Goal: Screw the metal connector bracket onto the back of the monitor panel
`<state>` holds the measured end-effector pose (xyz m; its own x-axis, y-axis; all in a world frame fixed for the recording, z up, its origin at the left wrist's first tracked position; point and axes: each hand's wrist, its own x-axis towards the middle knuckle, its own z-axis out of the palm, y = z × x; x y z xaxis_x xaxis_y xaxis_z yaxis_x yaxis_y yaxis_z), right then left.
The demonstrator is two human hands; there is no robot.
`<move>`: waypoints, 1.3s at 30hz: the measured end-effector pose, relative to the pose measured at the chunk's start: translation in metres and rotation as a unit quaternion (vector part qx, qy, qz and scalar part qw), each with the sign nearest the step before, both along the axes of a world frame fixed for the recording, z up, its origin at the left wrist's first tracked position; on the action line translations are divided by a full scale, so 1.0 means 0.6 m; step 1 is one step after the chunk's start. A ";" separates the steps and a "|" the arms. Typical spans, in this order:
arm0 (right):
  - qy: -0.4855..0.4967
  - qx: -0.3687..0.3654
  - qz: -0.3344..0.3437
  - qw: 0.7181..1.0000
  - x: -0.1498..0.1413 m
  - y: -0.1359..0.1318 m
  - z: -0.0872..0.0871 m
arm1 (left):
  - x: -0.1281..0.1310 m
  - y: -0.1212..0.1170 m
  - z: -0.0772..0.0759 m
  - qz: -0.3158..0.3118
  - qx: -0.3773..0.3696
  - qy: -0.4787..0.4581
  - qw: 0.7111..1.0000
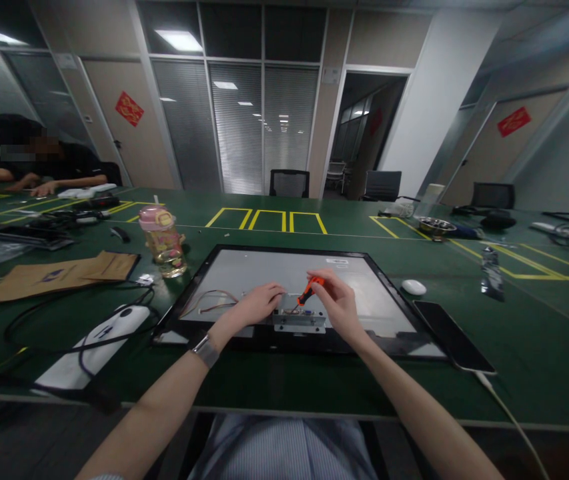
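Observation:
An opened monitor panel point(224, 273) with a black frame and grey back lies flat in front of me. Near its front edge sits a metal bracket point(299, 325) with a small circuit board behind it. My right hand point(339, 303) is closed around an orange and black screwdriver point(310, 291), tilted so its shaft points down left toward the board. My left hand point(261, 303) rests by the bracket's left end, fingers bent together; whatever lies under its fingertips is hidden. Thin coloured wires point(214, 300) run over the panel at the left.
Left of the panel stand a pink-lidded bottle point(164, 243), a brown paper bag point(54, 277) and a white power strip point(94, 347) with black cables. To the right lie a phone point(454, 337) on a cable and a white mouse point(413, 287). A person point(74, 163) sits at the far left.

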<state>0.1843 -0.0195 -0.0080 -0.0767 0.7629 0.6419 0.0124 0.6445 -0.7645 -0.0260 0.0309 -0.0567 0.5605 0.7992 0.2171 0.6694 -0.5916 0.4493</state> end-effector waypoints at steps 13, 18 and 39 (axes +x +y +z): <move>0.004 -0.017 0.065 0.998 0.003 0.003 -0.004 | 0.001 -0.001 0.003 -0.009 0.000 -0.004 1.000; -0.037 -0.009 0.050 0.998 0.006 -0.005 0.011 | 0.002 0.000 0.002 -0.008 0.003 0.002 1.000; 0.101 -0.100 0.146 0.979 0.000 0.008 -0.005 | 0.001 0.002 -0.003 -0.012 0.013 0.001 1.000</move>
